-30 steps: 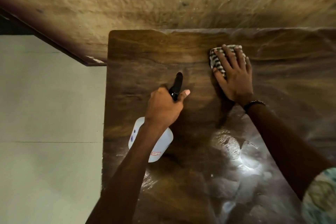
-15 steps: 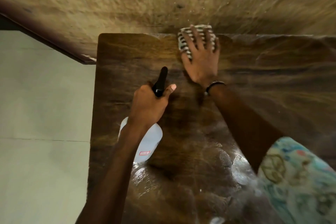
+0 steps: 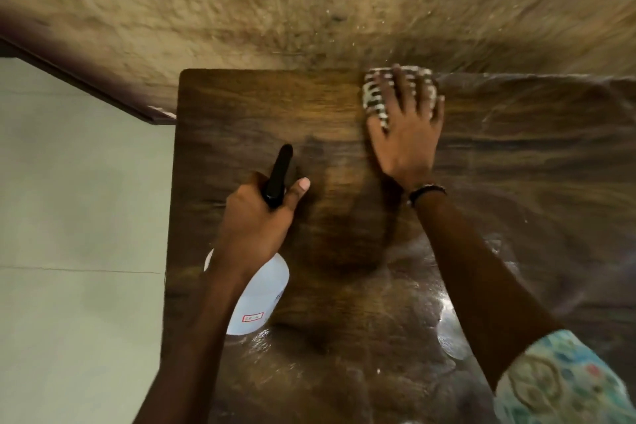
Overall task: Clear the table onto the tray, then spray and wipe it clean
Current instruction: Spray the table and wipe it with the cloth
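A dark wooden table [image 3: 241, 107] fills the middle and right of the head view, wet and shiny near me. My left hand [image 3: 256, 217] grips a white spray bottle [image 3: 265, 296] by its black nozzle head [image 3: 278, 172], held above the table's left side. My right hand [image 3: 406, 120] lies flat with spread fingers on a black-and-white striped cloth [image 3: 373, 96], pressing it onto the table at its far edge. Most of the cloth is hidden under the hand. No tray is in view.
A rough tan wall [image 3: 309, 3] runs right behind the table's far edge. To the left lies pale floor [image 3: 79, 217] with a dark skirting strip [image 3: 86, 83]. The table's left edge is close to the bottle.
My right hand has pushed the cloth from the table's middle right to the far edge and leftward, then held there. The left hand keeps its grip on the bottle, nearly still.
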A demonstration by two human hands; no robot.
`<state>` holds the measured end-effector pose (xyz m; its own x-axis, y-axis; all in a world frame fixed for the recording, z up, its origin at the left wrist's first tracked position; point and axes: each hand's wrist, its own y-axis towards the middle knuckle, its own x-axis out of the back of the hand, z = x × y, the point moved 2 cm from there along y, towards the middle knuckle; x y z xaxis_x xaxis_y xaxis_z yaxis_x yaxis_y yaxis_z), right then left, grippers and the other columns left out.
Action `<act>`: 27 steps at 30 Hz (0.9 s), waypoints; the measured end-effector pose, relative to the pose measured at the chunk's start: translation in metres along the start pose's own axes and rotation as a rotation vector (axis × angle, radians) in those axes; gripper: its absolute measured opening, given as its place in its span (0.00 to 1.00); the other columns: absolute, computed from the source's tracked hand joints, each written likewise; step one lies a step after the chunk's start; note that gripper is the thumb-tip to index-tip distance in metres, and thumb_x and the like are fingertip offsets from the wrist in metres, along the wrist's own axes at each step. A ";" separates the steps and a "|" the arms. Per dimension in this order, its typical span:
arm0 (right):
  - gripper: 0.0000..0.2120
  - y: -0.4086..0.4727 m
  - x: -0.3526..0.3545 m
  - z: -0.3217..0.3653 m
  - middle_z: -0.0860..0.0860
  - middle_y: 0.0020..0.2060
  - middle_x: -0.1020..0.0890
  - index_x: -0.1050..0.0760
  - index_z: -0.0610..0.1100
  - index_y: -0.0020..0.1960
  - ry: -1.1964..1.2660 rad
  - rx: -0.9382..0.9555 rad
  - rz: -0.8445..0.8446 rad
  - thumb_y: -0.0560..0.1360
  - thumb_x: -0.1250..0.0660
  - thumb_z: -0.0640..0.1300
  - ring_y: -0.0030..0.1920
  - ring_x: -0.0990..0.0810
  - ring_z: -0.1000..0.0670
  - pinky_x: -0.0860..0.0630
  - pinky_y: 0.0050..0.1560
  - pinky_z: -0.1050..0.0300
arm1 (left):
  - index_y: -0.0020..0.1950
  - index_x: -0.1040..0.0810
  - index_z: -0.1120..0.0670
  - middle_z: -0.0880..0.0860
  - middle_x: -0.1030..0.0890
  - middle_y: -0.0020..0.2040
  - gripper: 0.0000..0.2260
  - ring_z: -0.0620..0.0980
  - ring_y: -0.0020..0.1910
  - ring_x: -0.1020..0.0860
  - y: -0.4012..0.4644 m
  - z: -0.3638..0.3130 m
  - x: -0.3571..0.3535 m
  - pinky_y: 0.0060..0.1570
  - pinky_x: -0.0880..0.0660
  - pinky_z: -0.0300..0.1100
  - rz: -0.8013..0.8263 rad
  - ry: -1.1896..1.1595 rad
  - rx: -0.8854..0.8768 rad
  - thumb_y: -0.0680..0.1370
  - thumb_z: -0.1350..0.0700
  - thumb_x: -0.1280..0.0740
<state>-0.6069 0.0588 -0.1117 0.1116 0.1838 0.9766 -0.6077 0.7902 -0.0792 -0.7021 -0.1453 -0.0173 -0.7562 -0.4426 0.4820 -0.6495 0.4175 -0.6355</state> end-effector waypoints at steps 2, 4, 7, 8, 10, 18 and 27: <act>0.28 0.008 0.002 -0.001 0.54 0.77 0.47 0.48 0.56 0.76 0.031 -0.149 0.013 0.78 0.46 0.56 0.77 0.52 0.42 0.55 0.73 0.35 | 0.51 0.24 0.56 0.51 0.25 0.35 0.18 0.53 0.40 0.24 -0.001 0.001 -0.001 0.42 0.30 0.43 0.008 -0.001 -0.015 0.72 0.42 0.33; 0.28 0.020 0.000 0.021 0.54 0.78 0.49 0.50 0.56 0.77 0.029 -0.100 0.037 0.79 0.47 0.56 0.77 0.54 0.42 0.57 0.73 0.35 | 0.51 0.23 0.57 0.52 0.25 0.36 0.19 0.54 0.42 0.23 -0.001 0.004 -0.002 0.43 0.29 0.44 0.015 0.007 -0.017 0.72 0.42 0.33; 0.27 0.017 -0.010 0.055 0.53 0.77 0.48 0.49 0.56 0.76 -0.025 0.189 0.086 0.79 0.50 0.57 0.77 0.53 0.43 0.55 0.73 0.34 | 0.51 0.23 0.57 0.55 0.24 0.38 0.20 0.57 0.43 0.22 -0.002 0.008 -0.005 0.46 0.26 0.47 0.003 0.028 -0.015 0.72 0.41 0.33; 0.27 0.010 -0.013 0.062 0.52 0.77 0.46 0.47 0.56 0.76 -0.048 0.294 0.090 0.79 0.50 0.57 0.77 0.51 0.42 0.53 0.73 0.33 | 0.51 0.23 0.57 0.55 0.24 0.38 0.20 0.57 0.43 0.22 -0.004 0.009 -0.006 0.46 0.27 0.46 0.002 0.034 -0.011 0.72 0.41 0.32; 0.26 -0.016 -0.016 0.065 0.51 0.76 0.42 0.45 0.55 0.76 -0.072 0.508 0.107 0.78 0.50 0.56 0.77 0.48 0.42 0.50 0.72 0.32 | 0.52 0.23 0.57 0.53 0.24 0.37 0.19 0.55 0.42 0.23 -0.007 0.009 -0.008 0.44 0.28 0.44 0.012 0.042 -0.012 0.72 0.42 0.32; 0.27 -0.022 0.009 -0.060 0.52 0.77 0.43 0.46 0.56 0.76 -0.093 0.231 0.045 0.78 0.48 0.57 0.76 0.46 0.43 0.48 0.74 0.38 | 0.45 0.25 0.53 0.54 0.24 0.36 0.14 0.57 0.41 0.23 -0.019 0.015 -0.007 0.47 0.25 0.49 -0.016 0.028 -0.018 0.72 0.43 0.32; 0.25 -0.021 -0.007 0.028 0.53 0.77 0.46 0.47 0.57 0.76 -0.063 0.439 0.119 0.79 0.50 0.55 0.77 0.50 0.43 0.53 0.73 0.35 | 0.51 0.24 0.52 0.49 0.24 0.37 0.14 0.52 0.43 0.24 -0.044 0.030 -0.028 0.44 0.30 0.43 0.056 0.096 0.009 0.73 0.43 0.33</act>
<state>-0.6168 0.0250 -0.1109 -0.0191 0.2119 0.9771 -0.8906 0.4405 -0.1130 -0.6498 -0.1750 -0.0211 -0.7957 -0.3405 0.5009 -0.6055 0.4321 -0.6683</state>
